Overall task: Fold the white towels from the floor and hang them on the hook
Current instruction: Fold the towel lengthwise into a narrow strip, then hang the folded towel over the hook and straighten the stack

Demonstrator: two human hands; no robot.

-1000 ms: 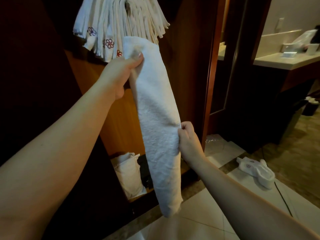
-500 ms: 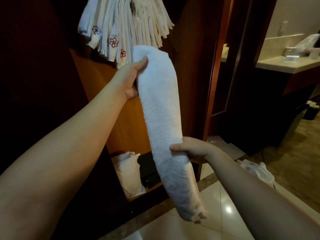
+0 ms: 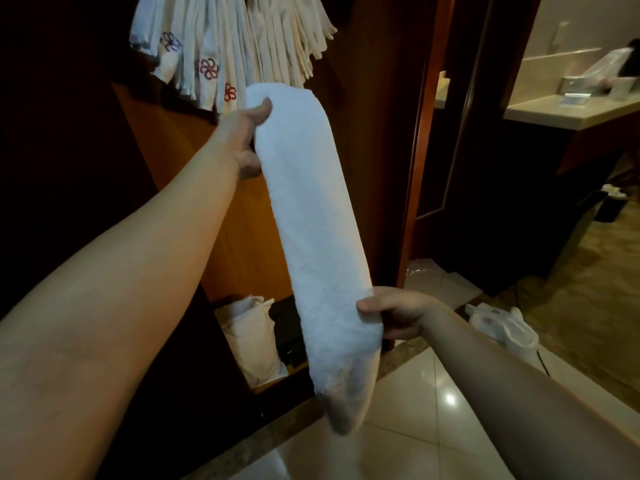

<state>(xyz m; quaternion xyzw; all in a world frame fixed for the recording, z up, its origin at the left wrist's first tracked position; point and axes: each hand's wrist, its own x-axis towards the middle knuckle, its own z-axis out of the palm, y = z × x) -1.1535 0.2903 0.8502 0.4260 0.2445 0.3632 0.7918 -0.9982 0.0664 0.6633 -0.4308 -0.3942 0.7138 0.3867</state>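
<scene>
A fluffy matt cloth towel [image 3: 311,216] is seen; glossy floor tiles [image 3: 429,424] at five o'clock; smooth varnished wood panel [image 3: 194,157].

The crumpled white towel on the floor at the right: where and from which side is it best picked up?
Probably at the raised hump of the floor towel, from above: it lies bunched on the floor with open space around it. Both hands are busy, left hand and right hand gripping the folded towel.
</scene>
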